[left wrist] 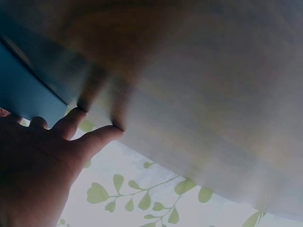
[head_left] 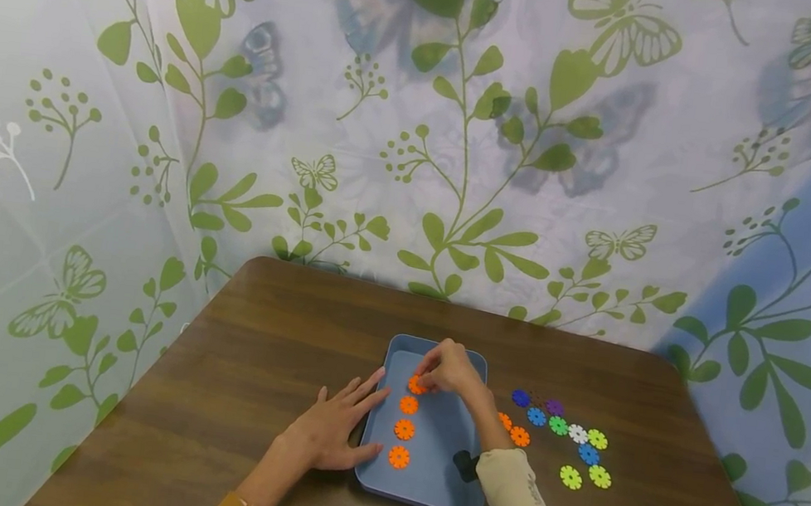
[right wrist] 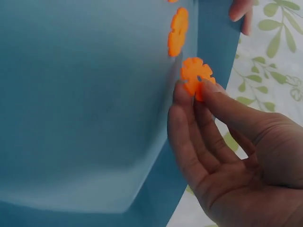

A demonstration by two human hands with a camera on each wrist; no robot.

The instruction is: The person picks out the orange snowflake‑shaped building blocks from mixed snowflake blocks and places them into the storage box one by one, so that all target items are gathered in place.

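A blue tray [head_left: 438,457] lies on the table, with a column of orange notched discs [head_left: 404,429] along its left side. At the far end of that column my right hand [head_left: 450,368] pinches one orange disc [right wrist: 195,75] between thumb and fingers. The right wrist view shows that disc held by its edge near the tray wall, another orange disc [right wrist: 178,32] lying beyond it. My left hand [head_left: 334,429] is spread flat at the tray's left edge, its fingertips touching the rim. In the left wrist view the left hand [left wrist: 42,156] has its fingers extended beside the tray.
Right of the tray, loose discs lie on the wooden table [head_left: 306,333]: orange [head_left: 520,436], blue [head_left: 536,416], green [head_left: 558,426], white [head_left: 578,434] and several yellow-green [head_left: 600,476]. A black object [head_left: 465,465] shows at the right wrist. A patterned curtain [head_left: 361,114] hangs behind.
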